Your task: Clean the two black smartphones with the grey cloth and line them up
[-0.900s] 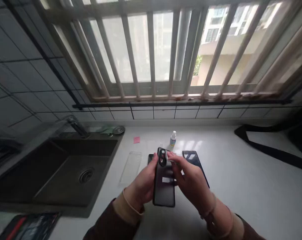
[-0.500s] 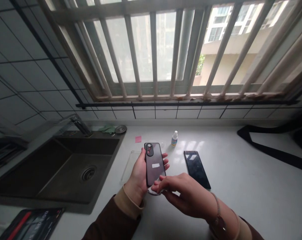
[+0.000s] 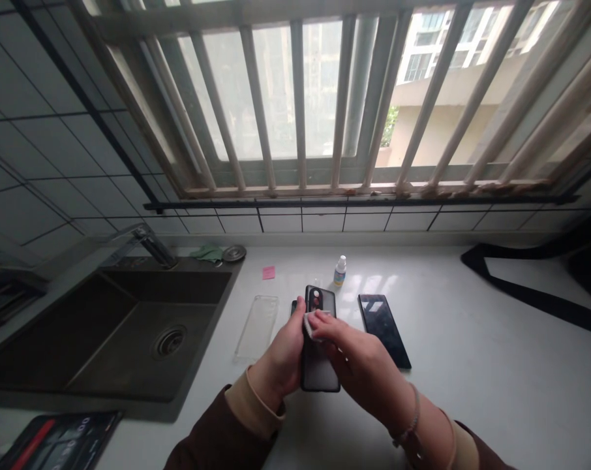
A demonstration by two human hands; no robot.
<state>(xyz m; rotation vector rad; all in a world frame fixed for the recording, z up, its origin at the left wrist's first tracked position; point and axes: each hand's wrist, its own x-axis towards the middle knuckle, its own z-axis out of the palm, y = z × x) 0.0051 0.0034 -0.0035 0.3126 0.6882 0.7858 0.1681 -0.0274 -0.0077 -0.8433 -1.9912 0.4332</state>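
Note:
My left hand (image 3: 284, 349) grips a dark, smoky see-through phone case (image 3: 321, 375) by its left side, the thumb along the edge. Its camera cutout is at the upper end. My right hand (image 3: 357, 352) presses a folded white cloth (image 3: 309, 326) against the case just below the cutout, fingers closed over it. The right hand hides much of the case's middle. A dark corner of another flat object (image 3: 294, 305) shows behind the left thumb; most of it is hidden. To the left a clear phone case (image 3: 257, 328) lies flat on the counter.
A black phone (image 3: 386, 331) lies right of my hands. Behind them stand a small white-capped bottle (image 3: 340, 271) and a pink sticky note (image 3: 269, 273). A sink (image 3: 129, 346) with a faucet (image 3: 156, 247) is on the left, a black strap (image 3: 530, 287) on the right.
The phone case has shifted right and lower. My right hand with the cloth has moved from its lower end up toward the camera cutout. More of the clear case now shows.

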